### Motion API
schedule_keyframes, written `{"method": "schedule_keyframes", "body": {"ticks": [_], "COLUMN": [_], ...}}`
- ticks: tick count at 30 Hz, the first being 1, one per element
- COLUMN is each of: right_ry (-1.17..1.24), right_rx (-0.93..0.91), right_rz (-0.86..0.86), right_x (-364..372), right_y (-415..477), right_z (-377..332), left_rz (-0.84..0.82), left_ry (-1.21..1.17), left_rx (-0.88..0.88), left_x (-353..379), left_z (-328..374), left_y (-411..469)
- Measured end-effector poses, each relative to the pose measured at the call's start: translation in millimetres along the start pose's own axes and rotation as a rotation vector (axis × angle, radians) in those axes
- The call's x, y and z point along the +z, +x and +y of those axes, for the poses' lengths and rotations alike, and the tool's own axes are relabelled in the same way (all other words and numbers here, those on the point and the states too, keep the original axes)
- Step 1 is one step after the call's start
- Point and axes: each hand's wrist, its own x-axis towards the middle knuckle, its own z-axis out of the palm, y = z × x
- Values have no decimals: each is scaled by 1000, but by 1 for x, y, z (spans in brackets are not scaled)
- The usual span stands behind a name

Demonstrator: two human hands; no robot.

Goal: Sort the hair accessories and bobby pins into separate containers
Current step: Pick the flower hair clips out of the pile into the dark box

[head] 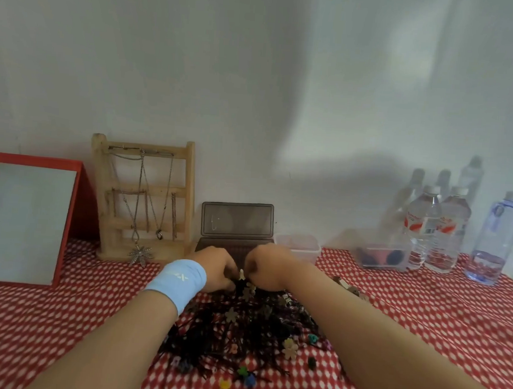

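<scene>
Here, left hand (217, 270) and right hand (267, 268) pinch the pin pile's (239, 330) far edge.

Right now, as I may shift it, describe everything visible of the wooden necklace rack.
The wooden necklace rack is pale and ladder-like: two posts, crossbars, a base. It stands upright on the red patterned cloth at the wall, beside the red-framed mirror. Thin metal chains hang from its bars; one carries a leaf pendant.

A tangled heap of dark bobby pins (233, 338) lies on the red-checked tabletop (407, 326); small flower-shaped hair clips (289, 348), beige, green, blue and yellow, sit through it and along its near edge; an open brown box (236, 220) and a clear tub (298, 247) stand just behind.
</scene>
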Motion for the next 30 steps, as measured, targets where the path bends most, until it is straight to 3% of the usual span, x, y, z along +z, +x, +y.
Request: {"method": "schedule_keyframes", "body": {"ticks": [11,18,24,30], "right_ry": [221,391,613,614], "right_rx": [15,7,91,134], "right_rz": [-120,-279,-131,112], "right_x": [11,-5,-28,-34], "right_y": [-3,-4,7,33], "right_z": [4,14,24,30], "left_rz": [79,170,274,509], "left_ry": [0,-258,-237,-360], "left_rx": [-16,-49,-57,-82], "left_x": [5,-12,-25,-26], "left_z": [-2,-7,-10,-14], "left_y": [-5,-3,13,32]}}
